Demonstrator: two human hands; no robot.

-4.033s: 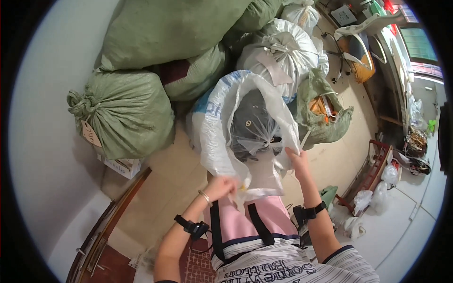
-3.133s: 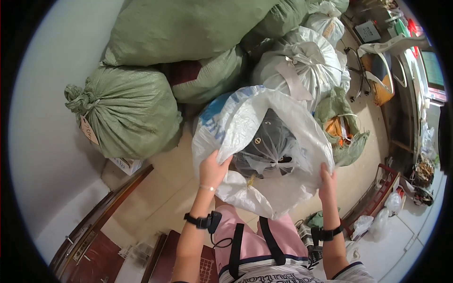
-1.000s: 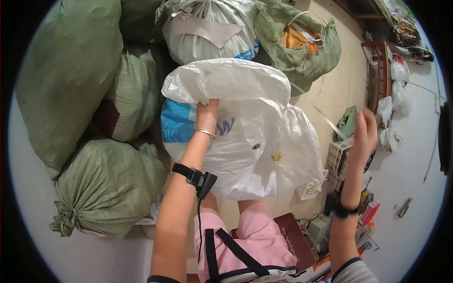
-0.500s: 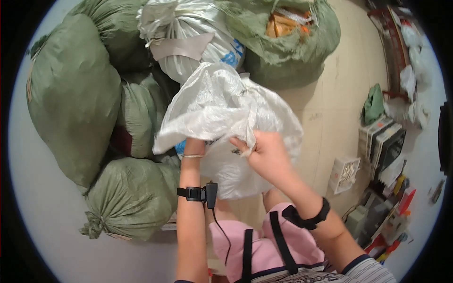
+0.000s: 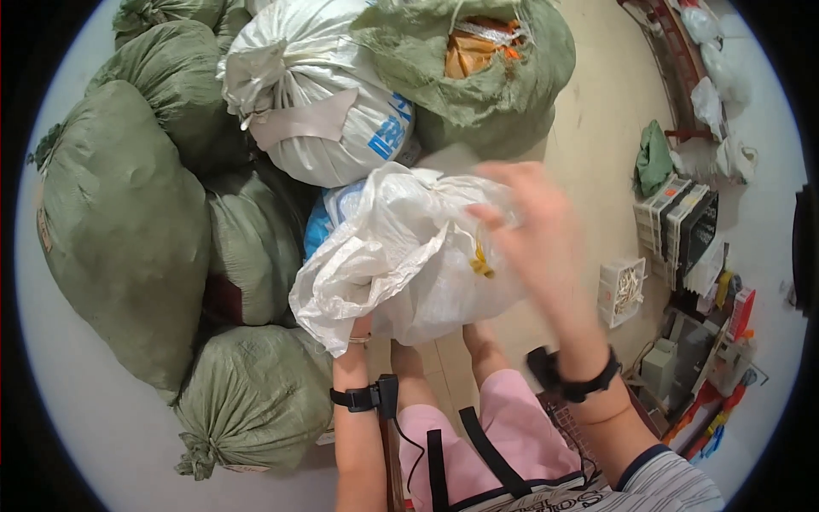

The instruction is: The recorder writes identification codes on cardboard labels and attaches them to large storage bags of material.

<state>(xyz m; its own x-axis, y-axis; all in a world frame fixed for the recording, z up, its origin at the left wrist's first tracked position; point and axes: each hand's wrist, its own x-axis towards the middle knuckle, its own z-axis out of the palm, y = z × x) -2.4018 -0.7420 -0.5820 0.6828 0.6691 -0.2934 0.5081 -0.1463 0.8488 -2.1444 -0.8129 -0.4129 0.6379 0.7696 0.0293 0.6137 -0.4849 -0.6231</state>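
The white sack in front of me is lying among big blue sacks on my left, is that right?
Not quite. The sacks on your left are green, not blue; the head view shows it. The white sack does lie in front of you, your left hand tucked under its gathered edge.

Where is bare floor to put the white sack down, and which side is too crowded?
The beige floor is bare right of the white sack, between the open green sack and the white crate. The left is crowded: green sacks lie packed together, with a tied white sack behind. The far right holds stacked trays and clutter.
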